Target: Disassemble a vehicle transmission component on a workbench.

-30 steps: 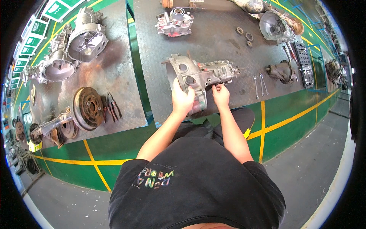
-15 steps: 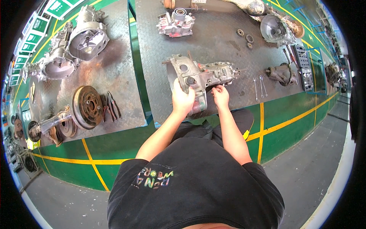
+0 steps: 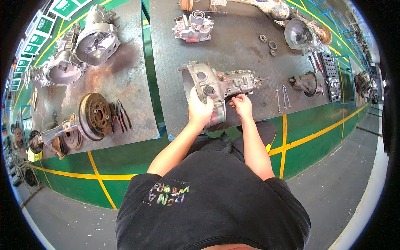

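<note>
A grey metal gearbox (image 3: pixel 239 82) lies on its side on the dark metal bench in front of me, its wide bell-shaped end to the left and its shaft end pointing right. My left hand (image 3: pixel 200 110) grips the bell-shaped end, the thumb near a round dark plug and the other fingers partly out of sight along the casing. Close against the near side of the narrower section is my right hand (image 3: pixel 242 106), its fingers curled in a pinch. Whatever sits between those fingertips is too small or hidden to make out.
Several wrenches (image 3: pixel 285 97) and a differential-like part (image 3: pixel 307 83) lie to the right, beside a black socket case (image 3: pixel 332 79). Small ring gears (image 3: pixel 272 44) and another grey casing (image 3: pixel 193 28) are farther back. On the left bench stand gearboxes (image 3: pixel 97 43), a rusty brake drum (image 3: pixel 95 116) and pliers (image 3: pixel 121 115).
My right hand's fingers have shifted very slightly at the same spot on the gearbox. My left hand keeps its hold, and the whole view has moved a little.
</note>
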Demonstrator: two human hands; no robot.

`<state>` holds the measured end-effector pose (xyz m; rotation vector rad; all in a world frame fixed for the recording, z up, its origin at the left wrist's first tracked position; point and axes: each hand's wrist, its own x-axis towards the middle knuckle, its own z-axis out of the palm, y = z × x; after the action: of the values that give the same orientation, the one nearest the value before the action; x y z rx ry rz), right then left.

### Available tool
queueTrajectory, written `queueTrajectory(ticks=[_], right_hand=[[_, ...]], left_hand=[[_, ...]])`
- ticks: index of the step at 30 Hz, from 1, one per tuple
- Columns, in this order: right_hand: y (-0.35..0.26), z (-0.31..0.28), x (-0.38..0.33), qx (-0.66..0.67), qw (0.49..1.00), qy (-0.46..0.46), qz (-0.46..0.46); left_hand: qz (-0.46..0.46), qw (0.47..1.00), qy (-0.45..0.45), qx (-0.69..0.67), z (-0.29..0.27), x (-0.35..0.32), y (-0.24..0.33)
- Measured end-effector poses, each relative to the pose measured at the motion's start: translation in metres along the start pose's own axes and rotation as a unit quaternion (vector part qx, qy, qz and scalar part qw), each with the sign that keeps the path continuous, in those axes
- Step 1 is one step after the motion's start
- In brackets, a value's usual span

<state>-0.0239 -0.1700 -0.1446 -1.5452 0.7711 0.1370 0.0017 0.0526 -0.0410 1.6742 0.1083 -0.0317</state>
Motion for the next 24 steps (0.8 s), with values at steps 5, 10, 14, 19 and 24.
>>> queueTrajectory(ticks=[5, 10, 14, 19, 24], right_hand=[[-0.017, -0.005, -0.011, -0.424, 0.855, 0.033, -0.297], [-0.026, 0.010, -0.028, -0.365, 0.904, 0.090, -0.205], [-0.026, 0.012, -0.024, -0.414, 0.881, 0.120, -0.195], [-0.011, 0.004, -0.014, -0.420, 0.849, 0.110, -0.301], [-0.040, 0.015, -0.038, -0.440, 0.872, 0.144, -0.160]], left_hand=[[-0.003, 1.000, 0.005, 0.007, -0.001, 0.000, -0.003], [0.004, 1.000, 0.011, 0.012, -0.001, -0.001, -0.009], [0.005, 1.000, 0.004, 0.005, -0.001, -0.001, -0.009], [0.030, 0.999, 0.016, 0.015, 0.002, 0.000, -0.008], [0.017, 1.000, 0.020, 0.002, 0.002, 0.000, -0.009]])
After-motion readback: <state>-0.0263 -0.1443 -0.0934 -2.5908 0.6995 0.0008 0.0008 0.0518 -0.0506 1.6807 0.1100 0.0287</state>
